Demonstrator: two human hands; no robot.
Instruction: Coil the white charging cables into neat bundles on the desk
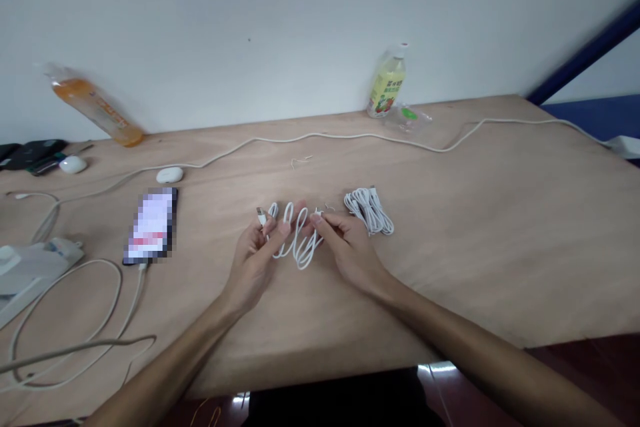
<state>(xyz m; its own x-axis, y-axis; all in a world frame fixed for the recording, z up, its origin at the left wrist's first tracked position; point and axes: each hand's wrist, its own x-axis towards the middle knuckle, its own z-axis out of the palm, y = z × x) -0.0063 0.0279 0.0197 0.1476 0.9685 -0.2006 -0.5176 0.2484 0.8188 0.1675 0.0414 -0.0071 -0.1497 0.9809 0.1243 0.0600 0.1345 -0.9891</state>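
A white USB cable (303, 255) hangs in loose loops between my two hands, just above the tabletop (320, 320). My left hand (255, 250) is closed on one end, and a metal USB plug sticks up past its fingers. At the other end, my right hand (345, 240) pinches the cable close to its small connector. Just beyond my right hand lies a bundle of coiled white cables (369, 210). Part of the looped cable is hidden behind my fingers.
A phone (150, 225) with a charging cable lies left, near a white earbud case (170, 175) and a power strip (37, 270). An orange bottle (97, 110) and a yellow drink bottle (387, 85) stand by the wall. A long white cord (315, 135) crosses the back.
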